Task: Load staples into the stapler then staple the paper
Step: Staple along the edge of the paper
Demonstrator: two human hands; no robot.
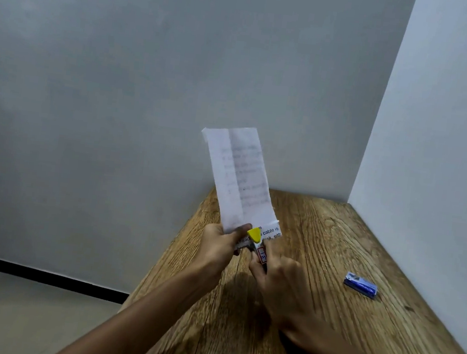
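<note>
Fingers [242,230] of left hand [220,245] pinch folded paper [240,183] at lower edge, upright above wooden table [320,245]. Right hand [276,277] closed around yellow-tipped stapler [258,245], touching paper's bottom. Blue staple box [361,285] lies well apart, right.

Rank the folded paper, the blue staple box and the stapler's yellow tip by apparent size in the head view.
1. folded paper
2. blue staple box
3. stapler's yellow tip
The last two look close; the hands hide most of the stapler.
</note>
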